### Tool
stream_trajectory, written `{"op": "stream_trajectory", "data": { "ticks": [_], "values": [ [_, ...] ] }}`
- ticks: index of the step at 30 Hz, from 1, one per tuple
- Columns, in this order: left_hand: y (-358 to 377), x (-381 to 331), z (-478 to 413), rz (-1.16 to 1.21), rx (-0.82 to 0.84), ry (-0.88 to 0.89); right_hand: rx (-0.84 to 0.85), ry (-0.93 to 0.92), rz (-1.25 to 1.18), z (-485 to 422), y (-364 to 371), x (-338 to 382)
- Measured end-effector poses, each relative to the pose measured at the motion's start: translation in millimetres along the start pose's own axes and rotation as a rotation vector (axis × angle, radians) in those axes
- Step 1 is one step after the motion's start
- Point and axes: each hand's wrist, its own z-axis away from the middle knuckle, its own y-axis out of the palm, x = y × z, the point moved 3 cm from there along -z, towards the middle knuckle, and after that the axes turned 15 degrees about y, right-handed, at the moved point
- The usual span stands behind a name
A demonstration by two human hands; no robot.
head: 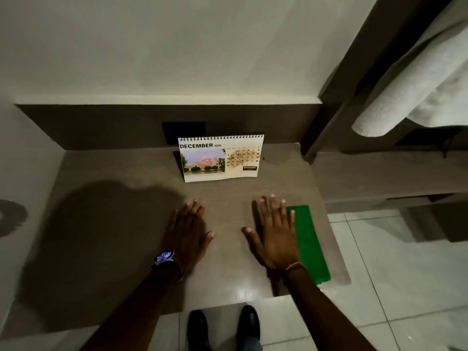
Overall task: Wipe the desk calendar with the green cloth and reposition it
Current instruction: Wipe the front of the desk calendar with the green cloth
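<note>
Presently, pre-wipe stage: desk calendar (pixel 220 158) upright at desk (pixel 121 173) rear, against back panel. Left hand (pixel 188 233) flat, fingers spread, empty, before calendar. Right hand (pixel 274 235) splayed, empty, edge overlapping folded green cloth (pixel 310 245). Next, probably: grasp cloth.

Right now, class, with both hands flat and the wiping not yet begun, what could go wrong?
1. The desk calendar stands propped on its own fold; a hard wipe may tip it backward.
2. The green cloth lies near the desk edge, partly under the right hand; a careless grab could drag it off.
</note>
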Motion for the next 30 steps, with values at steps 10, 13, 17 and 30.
{"op": "stream_trajectory", "data": {
  "ticks": [10, 13, 17, 30],
  "values": [
    [10, 9, -1, -0.062, -0.018, 0.048, -0.042, 0.375, -0.045, 2, 2, -59],
    [8, 10, -1, -0.028, -0.028, 0.050, -0.093, 0.430, -0.194, -10, 6, -53],
    [-2, 30, -13, 0.075, -0.084, -0.015, -0.180, 0.483, -0.618, -40, -3, -33],
    [-116, 98, -129, 0.805, -0.572, -0.003, -0.515, 0.440, -1.376, -104, -14, 66]
  ]
}}
